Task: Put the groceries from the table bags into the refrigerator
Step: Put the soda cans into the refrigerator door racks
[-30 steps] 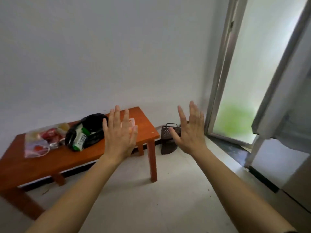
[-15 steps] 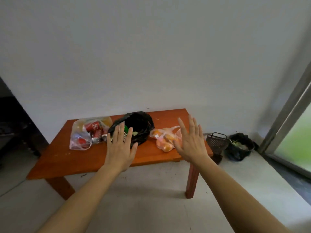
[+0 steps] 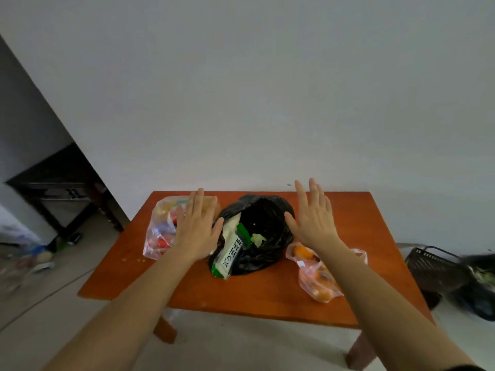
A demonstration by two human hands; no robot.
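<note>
Three bags lie on an orange-brown wooden table (image 3: 375, 226). A clear plastic bag of red cans (image 3: 160, 231) is at the left. In the middle a black plastic bag (image 3: 267, 226) gapes open, and a white and green carton (image 3: 227, 253) sticks out of it. At the right lies a clear bag of oranges (image 3: 316, 277). My left hand (image 3: 197, 228) hovers flat, fingers straight, in front of the can bag. My right hand (image 3: 312, 218) is raised flat beside the black bag's right side. Neither hand holds anything. The refrigerator is out of view.
A dark mesh basket (image 3: 434, 266) and a black bag (image 3: 479, 293) sit on the floor right of the table. A dark shelf unit (image 3: 67, 188) stands at the left wall, with blurred clutter (image 3: 32, 261) on the floor below it.
The view has swung left from the doorway and come closer to the table, which now sits centred. Both hands stay raised and flat, now over the bags.
</note>
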